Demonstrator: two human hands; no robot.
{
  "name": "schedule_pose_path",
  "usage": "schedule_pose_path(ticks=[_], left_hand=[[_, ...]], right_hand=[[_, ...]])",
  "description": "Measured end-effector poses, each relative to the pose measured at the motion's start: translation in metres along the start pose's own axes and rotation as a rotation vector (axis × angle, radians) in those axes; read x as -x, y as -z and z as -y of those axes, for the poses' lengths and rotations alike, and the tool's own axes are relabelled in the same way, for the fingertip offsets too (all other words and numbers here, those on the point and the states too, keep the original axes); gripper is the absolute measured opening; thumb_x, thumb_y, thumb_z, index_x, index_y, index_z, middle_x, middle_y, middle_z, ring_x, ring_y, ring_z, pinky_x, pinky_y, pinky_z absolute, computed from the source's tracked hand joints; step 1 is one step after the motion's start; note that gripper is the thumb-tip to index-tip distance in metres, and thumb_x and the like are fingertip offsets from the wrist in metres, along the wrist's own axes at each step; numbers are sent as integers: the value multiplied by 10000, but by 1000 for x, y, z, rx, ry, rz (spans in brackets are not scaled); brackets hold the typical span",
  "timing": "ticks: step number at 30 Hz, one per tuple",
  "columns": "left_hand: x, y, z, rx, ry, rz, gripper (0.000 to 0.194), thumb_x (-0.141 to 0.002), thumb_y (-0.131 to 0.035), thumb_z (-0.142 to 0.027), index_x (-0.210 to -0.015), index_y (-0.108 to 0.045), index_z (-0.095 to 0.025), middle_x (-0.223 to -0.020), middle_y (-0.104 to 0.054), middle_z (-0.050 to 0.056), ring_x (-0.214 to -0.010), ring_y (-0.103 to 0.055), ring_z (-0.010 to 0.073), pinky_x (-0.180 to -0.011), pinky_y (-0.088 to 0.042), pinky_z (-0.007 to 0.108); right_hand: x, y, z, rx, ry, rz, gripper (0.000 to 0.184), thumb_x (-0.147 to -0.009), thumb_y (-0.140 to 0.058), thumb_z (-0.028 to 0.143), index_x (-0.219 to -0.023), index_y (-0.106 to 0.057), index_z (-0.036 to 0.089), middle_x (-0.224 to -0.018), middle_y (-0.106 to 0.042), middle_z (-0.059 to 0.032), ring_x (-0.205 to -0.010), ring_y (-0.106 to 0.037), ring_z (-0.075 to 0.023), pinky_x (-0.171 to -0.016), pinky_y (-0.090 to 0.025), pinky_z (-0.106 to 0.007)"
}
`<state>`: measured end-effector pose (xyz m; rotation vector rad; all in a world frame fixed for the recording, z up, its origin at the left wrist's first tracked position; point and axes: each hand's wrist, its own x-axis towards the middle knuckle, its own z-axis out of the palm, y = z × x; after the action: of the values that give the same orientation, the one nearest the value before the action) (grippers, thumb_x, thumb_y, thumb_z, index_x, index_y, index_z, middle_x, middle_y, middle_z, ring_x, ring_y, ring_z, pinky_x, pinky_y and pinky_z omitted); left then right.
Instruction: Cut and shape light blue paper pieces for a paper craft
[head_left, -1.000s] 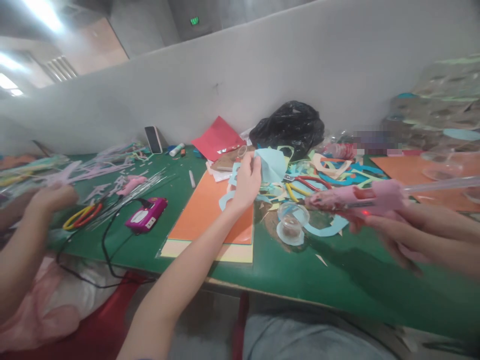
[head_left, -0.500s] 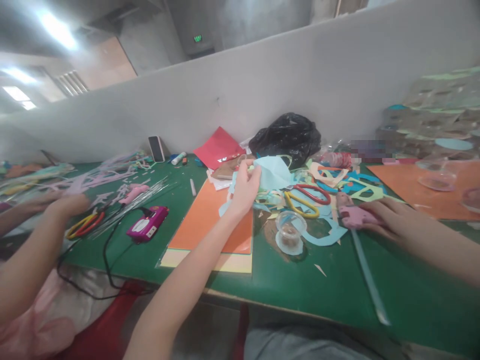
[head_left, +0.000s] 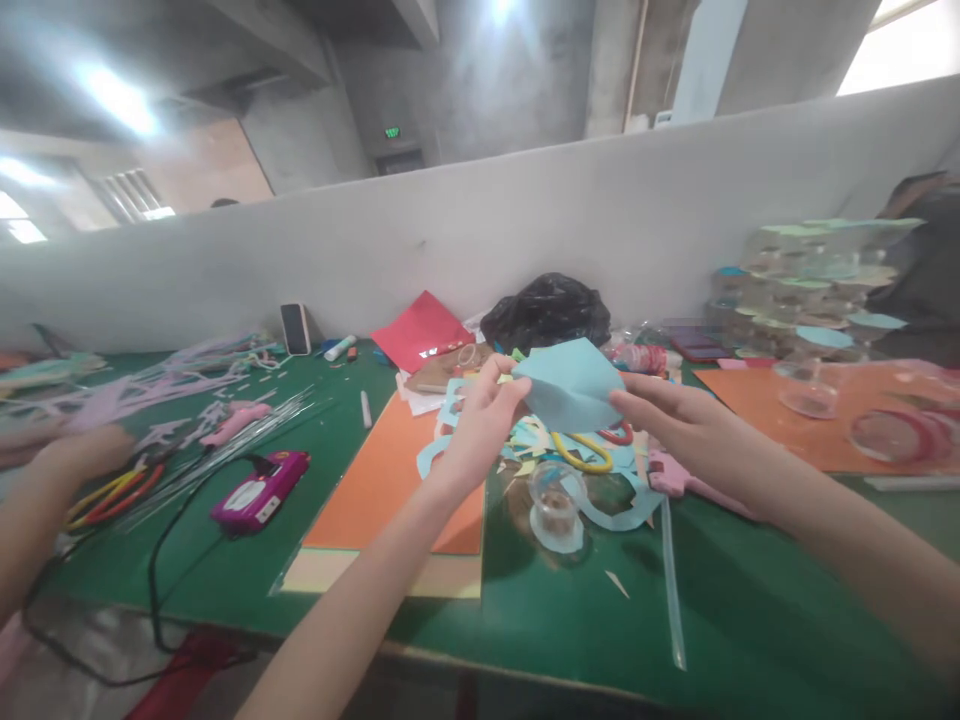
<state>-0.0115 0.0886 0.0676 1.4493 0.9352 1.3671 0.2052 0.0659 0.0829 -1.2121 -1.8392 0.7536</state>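
A light blue sheet of paper (head_left: 571,385) is held up between the two hands, above a heap of paper scraps in the middle of the table (head_left: 585,650). The left hand (head_left: 487,415) pinches its left edge between thumb and fingers; the right hand (head_left: 667,415) pinches the opposite edge, thumb in front and the other fingers partly hidden behind the paper.

Under the sheet, a yellow handle loop (head_left: 581,462) and a red handle loop (head_left: 619,434) show among the scraps. Nearer the person is a clear plastic cup (head_left: 555,498) (its base ringed by pale blue paper), with a blue cut-out strip (head_left: 622,515) beside it. A pink glue gun (head_left: 671,473) lies by the right forearm, a clear stick (head_left: 673,590) stretching from near it toward the table's front edge.

Left of the scraps are orange sheets (head_left: 397,490) over a cream one, then a purple power box (head_left: 261,492) with a black cord. Behind the heap sit a black plastic bag (head_left: 551,312) and a red sheet (head_left: 424,330); a phone (head_left: 295,328) leans by the wall. At far left, another person's hand (head_left: 101,450) is over pale strips. At far right stand tiers of clear cups and paper pieces (head_left: 817,285).
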Motion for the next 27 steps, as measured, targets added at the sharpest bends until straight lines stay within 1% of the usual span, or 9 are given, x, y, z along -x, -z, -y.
schedule_pose_path(ticks=[2, 5, 9, 11, 13, 15, 18, 22, 27], left_hand=[[11, -3, -8, 10, 48, 32, 128, -898, -557, -321, -882, -456, -243, -754, -455, -44, -699, -493, 105, -724, -470, 231], [27, -5, -21, -35, 85, 79, 132, -915, -529, -310, -847, -448, -232, -767, -450, -37, -739, -482, 109, -722, -437, 222], [40, -4, -31, -208, 68, 69, 336, -976, -461, -436, -734, -392, -213, -723, -365, -32, -681, -393, 112, -648, -385, 230], [43, 0, -31, -308, 71, 64, 390, -980, -454, -482, -709, -385, -210, -705, -363, -33, -664, -380, 113, -623, -362, 236], [46, 4, -30, -399, 98, 73, 406, -975, -463, -497, -699, -398, -208, -692, -409, -34, -676, -416, 117, -641, -368, 243], [50, 8, -27, -477, 148, 89, 415, -971, -466, -512, -694, -415, -206, -684, -472, -34, -696, -464, 124, -666, -378, 253], [55, 12, -23, -565, 231, 102, 438, -962, -460, -538, -678, -417, -206, -656, -522, -39, -673, -483, 127, -653, -367, 262], [58, 16, -15, -634, 317, 115, 446, -945, -468, -530, -643, -392, -210, -603, -517, -46, -630, -496, 130, -623, -352, 265], [55, 20, -3, -654, 365, 165, 448, -942, -462, -534, -634, -401, -215, -586, -541, -44, -606, -508, 138, -630, -359, 279]], right_hand=[[1, -5, 6, -122, -20, 50, 425, -921, -563, 612, -851, -661, 204, -753, -614, -19, -694, -609, -175, -624, -525, -290], [10, -7, 7, -187, -44, 90, 438, -921, -566, 622, -836, -633, 198, -701, -521, 12, -593, -492, -121, -524, -437, -242], [19, -7, 6, -164, -72, 92, 455, -898, -591, 645, -807, -591, 199, -664, -437, 41, -527, -389, -90, -450, -354, -216], [21, -9, 6, -162, -88, 73, 438, -904, -592, 643, -988, -612, 213, -660, -452, 52, -515, -402, -95, -450, -370, -216], [22, -12, 4, -149, -100, 49, 499, -921, -572, 642, -1201, -571, 229, -661, -492, 56, -509, -432, -107, -459, -394, -223], [22, -17, 0, -116, -91, 27, 531, -934, -553, 627, -1281, -540, 225, -672, -532, 46, -527, -470, -121, -488, -425, -236], [25, -27, -8, -45, -87, 29, 484, -948, -534, 575, -1270, -557, 216, -659, -529, 42, -546, -500, -139, -513, -441, -250], [28, -38, -14, 18, -135, 90, 438, -968, -473, 544, -1258, -563, 227, -634, -525, 40, -498, -470, -145, -460, -382, -249], [25, -43, -14, 106, -178, 103, 388, -953, -434, 492, -1204, -567, 229, -628, -549, 30, -520, -536, -176, -482, -380, -266]])
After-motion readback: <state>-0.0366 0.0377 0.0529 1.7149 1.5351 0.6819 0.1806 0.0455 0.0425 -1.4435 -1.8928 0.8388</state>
